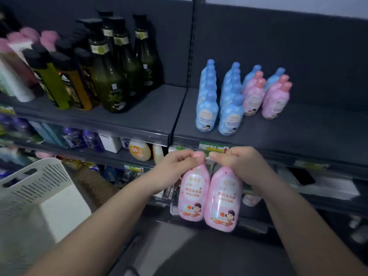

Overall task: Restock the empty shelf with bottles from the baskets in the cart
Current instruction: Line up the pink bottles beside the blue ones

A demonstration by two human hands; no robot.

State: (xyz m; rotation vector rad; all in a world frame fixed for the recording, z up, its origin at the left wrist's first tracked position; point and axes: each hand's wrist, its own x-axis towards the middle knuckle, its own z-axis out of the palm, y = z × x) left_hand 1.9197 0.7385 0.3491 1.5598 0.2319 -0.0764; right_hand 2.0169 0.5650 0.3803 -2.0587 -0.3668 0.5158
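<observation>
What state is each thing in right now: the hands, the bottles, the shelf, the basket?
Left hand, grips top of left pink bottle.
Right hand, grips top of right pink bottle.
Left pink bottle, upright, held below shelf.
Right pink bottle, upright, held alongside.
Blue bottles, standing in rows on shelf.
Shelved pink bottles, standing beside them.
Shelf, partly stocked, right part bare.
White basket, contents unclear.

A dark grey shop shelf (308,132) carries upright bottles on its left part. Two front-to-back rows of blue bottles (207,114) stand nearest the left edge. Just beside them, to the right, are two shorter rows of pink bottles (272,104), a blue one behind each. The adjoining shelf section (151,108) on the left holds tall dark green bottles (111,84) with black caps.
</observation>
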